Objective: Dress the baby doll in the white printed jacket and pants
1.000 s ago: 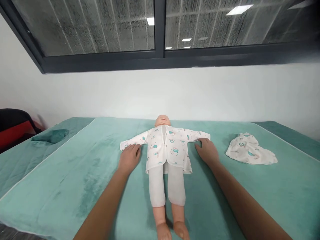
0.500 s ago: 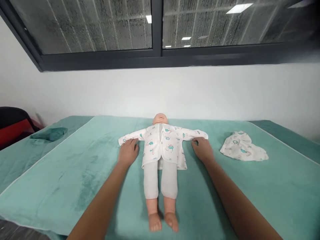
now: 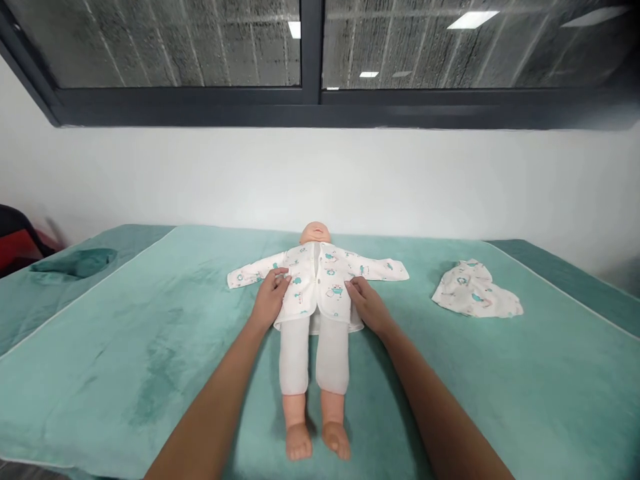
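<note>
A baby doll (image 3: 315,233) lies on its back, head toward the wall, its arms stretched out inside the sleeves. It wears a white printed baby jacket (image 3: 327,267) over white leggings (image 3: 333,353); the bare feet point toward me. My left hand (image 3: 271,297) rests against the jacket's left side below the sleeve, fingers loosely bent and apart. On the opposite side, my right hand (image 3: 367,303) touches the jacket with its fingertips, fingers also loosely bent. Neither hand visibly pinches the cloth.
A folded printed baby garment (image 3: 475,290) lies right of the doll on the green bed cover (image 3: 165,320). A dark green cloth (image 3: 75,262) is at the far left, near a red and black object (image 3: 17,243). Behind stands a white wall (image 3: 200,177) beneath a dark-framed window (image 3: 310,60).
Both hands have moved inward from the sleeves to the sides of the jacket's body. The doll and clothes lie as before; the view has shifted slightly.
</note>
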Demonstrator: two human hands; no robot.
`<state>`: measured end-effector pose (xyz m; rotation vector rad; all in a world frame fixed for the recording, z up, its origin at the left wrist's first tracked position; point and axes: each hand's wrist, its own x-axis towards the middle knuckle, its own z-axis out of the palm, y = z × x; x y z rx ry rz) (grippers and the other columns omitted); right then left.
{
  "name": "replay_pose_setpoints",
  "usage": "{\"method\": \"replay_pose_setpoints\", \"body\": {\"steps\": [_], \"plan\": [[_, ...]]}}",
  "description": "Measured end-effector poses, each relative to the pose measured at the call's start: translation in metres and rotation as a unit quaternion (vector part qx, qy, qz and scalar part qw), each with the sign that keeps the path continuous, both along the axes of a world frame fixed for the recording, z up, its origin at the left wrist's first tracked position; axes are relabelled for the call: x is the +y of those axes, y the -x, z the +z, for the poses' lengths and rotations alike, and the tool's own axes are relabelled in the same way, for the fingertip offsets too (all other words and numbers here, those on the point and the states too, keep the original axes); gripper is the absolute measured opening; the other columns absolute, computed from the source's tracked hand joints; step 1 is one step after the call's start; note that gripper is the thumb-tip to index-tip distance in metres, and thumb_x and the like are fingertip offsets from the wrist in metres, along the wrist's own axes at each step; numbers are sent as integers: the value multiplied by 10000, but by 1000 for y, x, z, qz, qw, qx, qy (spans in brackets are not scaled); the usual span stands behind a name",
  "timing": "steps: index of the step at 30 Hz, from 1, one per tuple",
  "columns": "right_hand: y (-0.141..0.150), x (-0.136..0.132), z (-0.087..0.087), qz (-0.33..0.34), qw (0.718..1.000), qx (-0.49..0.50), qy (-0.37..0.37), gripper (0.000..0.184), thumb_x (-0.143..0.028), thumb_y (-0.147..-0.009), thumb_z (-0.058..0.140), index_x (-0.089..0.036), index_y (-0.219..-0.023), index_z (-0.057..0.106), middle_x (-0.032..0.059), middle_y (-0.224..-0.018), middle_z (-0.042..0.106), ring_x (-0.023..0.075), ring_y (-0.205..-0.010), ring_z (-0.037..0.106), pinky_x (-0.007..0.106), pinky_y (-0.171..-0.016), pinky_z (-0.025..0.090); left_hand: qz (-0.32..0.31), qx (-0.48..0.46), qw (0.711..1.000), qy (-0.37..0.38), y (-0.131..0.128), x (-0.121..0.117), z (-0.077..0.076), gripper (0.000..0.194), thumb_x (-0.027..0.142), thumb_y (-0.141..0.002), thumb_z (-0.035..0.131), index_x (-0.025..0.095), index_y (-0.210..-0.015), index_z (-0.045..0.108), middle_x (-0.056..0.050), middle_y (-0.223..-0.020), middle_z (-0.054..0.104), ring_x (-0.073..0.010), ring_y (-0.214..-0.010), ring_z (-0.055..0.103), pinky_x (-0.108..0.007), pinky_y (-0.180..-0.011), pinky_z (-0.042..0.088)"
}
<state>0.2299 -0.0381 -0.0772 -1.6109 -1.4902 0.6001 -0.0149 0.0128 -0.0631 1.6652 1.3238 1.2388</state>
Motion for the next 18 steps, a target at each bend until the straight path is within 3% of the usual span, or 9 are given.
{"method": "replay_pose_setpoints", "body": {"steps": [3,7,10,12,16,18], "plan": [[-2,6,4,-7,1000,20,5,411,-638,-880,399,-247,-876,526,-15,-792,634,203,-773,587,305,-707,393,34,-11,998,-44,-13,7,5,282,396,-855,523,191,-1008,642,24,-657,588,-147,-608,528,-251,-597,402],[-2,18,7,-67,998,6,6,442,-654,-873,389,-239,-821,532,6,-804,641,208,-775,573,312,-706,373,111,-11,990,-92,-25,13,11,276,365,-850,513,189,-996,668,14,-704,594,-152,-671,532,-256,-667,404],[-1,24,8,-109,994,16,-22,456,-659,-853,423,-226,-766,537,16,-776,626,200,-740,556,303,-674,370,107,-78,990,-46,-26,16,13,316,396,-823,542,180,-1008,678,14,-690,583,-152,-649,516,-251,-627,396],[-1,24,9,-101,994,31,-29,439,-645,-850,441,-226,-778,551,10,-761,626,196,-722,549,297,-657,366,92,-101,991,-8,-23,19,14,316,407,-813,550,169,-966,689,-9,-752,630,-166,-708,550,-259,-659,413],[-4,19,11,-33,999,16,-1,432,-603,-888,402,-228,-718,532,-4,-697,600,186,-681,512,298,-645,345,125,-6,992,26,-18,22,17,314,437,-825,547,162,-888,685,-55,-902,694,-220,-875,593,-319,-812,434],[-5,17,12,-12,1000,11,7,443,-606,-897,392,-224,-710,520,-6,-701,585,183,-687,501,302,-652,343,111,29,992,57,-16,22,20,350,477,-838,540,169,-912,688,-68,-952,707,-243,-911,606,-348,-840,438]]}}
